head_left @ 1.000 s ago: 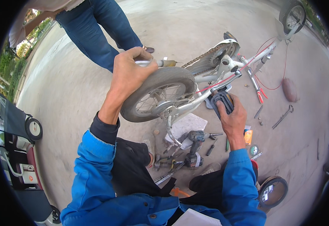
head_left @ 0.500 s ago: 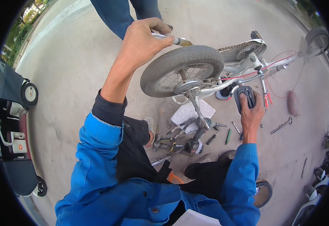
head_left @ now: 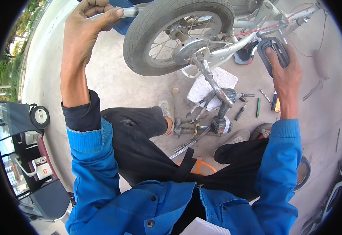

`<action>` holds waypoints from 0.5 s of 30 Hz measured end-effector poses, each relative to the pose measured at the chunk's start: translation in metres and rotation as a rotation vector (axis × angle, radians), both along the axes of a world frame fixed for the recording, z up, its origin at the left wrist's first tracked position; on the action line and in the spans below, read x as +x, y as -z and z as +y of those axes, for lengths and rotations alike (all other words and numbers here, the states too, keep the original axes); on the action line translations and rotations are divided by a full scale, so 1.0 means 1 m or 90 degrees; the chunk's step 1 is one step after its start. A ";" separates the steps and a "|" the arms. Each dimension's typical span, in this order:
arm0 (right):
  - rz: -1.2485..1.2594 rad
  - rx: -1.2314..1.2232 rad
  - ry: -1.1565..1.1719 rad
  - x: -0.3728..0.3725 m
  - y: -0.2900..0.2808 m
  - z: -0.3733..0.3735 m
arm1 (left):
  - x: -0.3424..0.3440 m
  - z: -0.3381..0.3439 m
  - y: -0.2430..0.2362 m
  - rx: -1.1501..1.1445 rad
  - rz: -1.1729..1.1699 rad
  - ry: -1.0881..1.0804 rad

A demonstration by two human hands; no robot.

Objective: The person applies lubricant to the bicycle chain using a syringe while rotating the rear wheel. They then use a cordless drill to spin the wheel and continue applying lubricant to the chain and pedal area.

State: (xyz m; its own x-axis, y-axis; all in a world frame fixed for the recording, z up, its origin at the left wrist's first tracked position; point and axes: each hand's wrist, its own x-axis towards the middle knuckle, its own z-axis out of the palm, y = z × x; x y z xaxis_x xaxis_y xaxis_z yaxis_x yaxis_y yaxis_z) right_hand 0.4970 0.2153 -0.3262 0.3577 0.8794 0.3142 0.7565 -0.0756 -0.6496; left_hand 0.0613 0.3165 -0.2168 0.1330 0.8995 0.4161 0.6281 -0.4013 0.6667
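Note:
My left hand (head_left: pixel 85 29) is closed around a pale, tube-shaped tool (head_left: pixel 130 12), whose tip lies by the tyre's upper left edge. A small bicycle wheel (head_left: pixel 133 49) with a worn grey tyre stands in front of me, fixed in a white bicycle frame (head_left: pixel 227 51). On the right, my right hand (head_left: pixel 288 76) grips a black bicycle pedal (head_left: pixel 276 44), thumb on its near face. A rusty metal bar (head_left: pixel 214 83) slants down from the wheel's hub. The far end of the bicycle is cut off by the picture's edge.
Below the wheel lie a white slab (head_left: pixel 227 78), a cordless impact wrench (head_left: pixel 220 123), a hammer (head_left: pixel 177 127), a screwdriver (head_left: pixel 241 110) and a green stick (head_left: pixel 258 107). An orange stool (head_left: pixel 208 167) is between my legs. A parked vehicle (head_left: pixel 41 156) stands left; another person's blue-trousered leg (head_left: pixel 120 26) is behind the wheel.
My left hand has moved left with the tool, away from the top of the tyre. The view has shifted, and the wheel sits higher. My right hand still grips the pedal.

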 end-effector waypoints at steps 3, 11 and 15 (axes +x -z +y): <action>-0.015 0.012 -0.005 0.000 -0.002 -0.001 | -0.005 0.002 0.007 0.011 0.004 -0.014; -0.083 0.036 -0.023 0.008 0.003 0.000 | 0.003 0.001 0.006 0.024 0.008 -0.016; -0.110 0.054 -0.023 0.009 0.006 0.000 | 0.008 0.000 0.003 0.005 0.001 -0.024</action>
State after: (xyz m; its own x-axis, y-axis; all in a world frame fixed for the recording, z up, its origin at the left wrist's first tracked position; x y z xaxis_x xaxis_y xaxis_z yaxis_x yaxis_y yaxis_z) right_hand 0.5062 0.2148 -0.3319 0.2602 0.8586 0.4418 0.8587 0.0035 -0.5124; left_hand 0.0689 0.3162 -0.2202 0.1001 0.9008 0.4225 0.6444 -0.3823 0.6623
